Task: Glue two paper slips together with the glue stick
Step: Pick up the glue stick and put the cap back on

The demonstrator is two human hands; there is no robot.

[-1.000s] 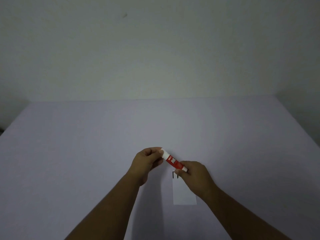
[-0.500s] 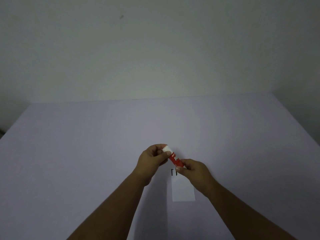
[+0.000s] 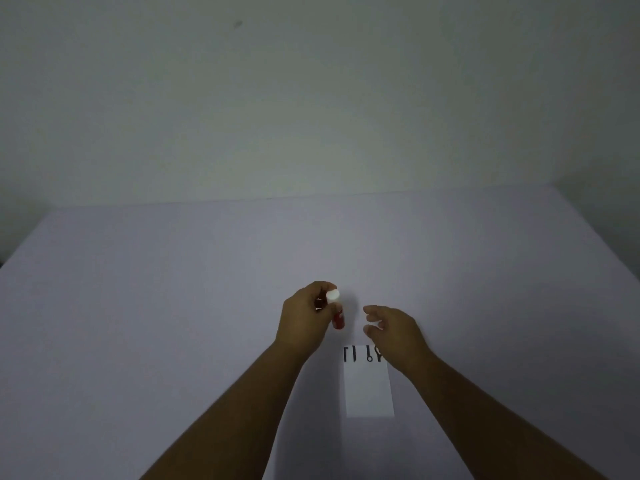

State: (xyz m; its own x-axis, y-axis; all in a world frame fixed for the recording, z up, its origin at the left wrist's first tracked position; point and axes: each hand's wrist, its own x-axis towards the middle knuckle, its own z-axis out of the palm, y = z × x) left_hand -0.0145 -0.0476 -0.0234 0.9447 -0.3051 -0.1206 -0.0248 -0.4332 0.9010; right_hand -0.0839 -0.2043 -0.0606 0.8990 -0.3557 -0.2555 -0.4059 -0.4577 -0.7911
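Left hand (image 3: 306, 315) clamped on one short red glue stick with white end (image 3: 336, 309), held over pale grey tabletop (image 3: 138, 306); lower barrel partly hidden by fingers. At its 4 o'clock, one white rectangular paper slip (image 3: 369, 386) lies flat, black marks at top edge, second slip not discernible. Right hand (image 3: 393, 329) empty, fingers loosely apart, covering slip's corner

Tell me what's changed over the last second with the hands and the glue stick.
The right hand has let go of the glue stick and drawn off to the right, fingers open. The left hand now holds the stick alone, turned from slanting to nearly upright, white end up. The paper slip lies flat on the table as before, more of its black printing uncovered.
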